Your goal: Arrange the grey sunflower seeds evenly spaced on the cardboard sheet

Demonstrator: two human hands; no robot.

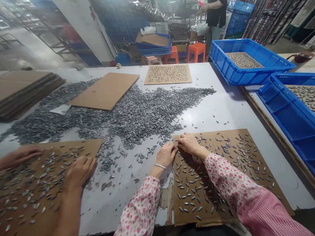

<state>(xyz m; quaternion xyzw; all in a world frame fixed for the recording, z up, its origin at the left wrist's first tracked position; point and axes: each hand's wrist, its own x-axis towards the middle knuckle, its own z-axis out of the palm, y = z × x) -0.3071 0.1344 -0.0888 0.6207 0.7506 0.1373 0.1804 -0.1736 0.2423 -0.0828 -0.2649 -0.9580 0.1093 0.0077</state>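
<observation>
My left hand (166, 155), with a bangle at its wrist, is at the left edge of a brown cardboard sheet (211, 154). Its fingers are curled together, and what they hold, if anything, is hidden. Just beside it, over the sheet's far left corner, my right hand (189, 143) has its fingers bent down in a pinch; its fingertips are too covered to show a piece. Small grey metal pieces (194, 181), spindle-shaped, lie spaced out over the sheet. A large heap of the same pieces (145, 114) spreads across the white table beyond my hands.
At left, a co-worker's hands (80, 172) rest over another cardboard sheet (93, 146) with pieces. A bare sheet (105, 90) lies on the heap; a filled sheet (168, 73) lies behind. Blue crates (246, 73) stand right, stacked cardboard (24, 88) left. Another person (216, 14) stands behind.
</observation>
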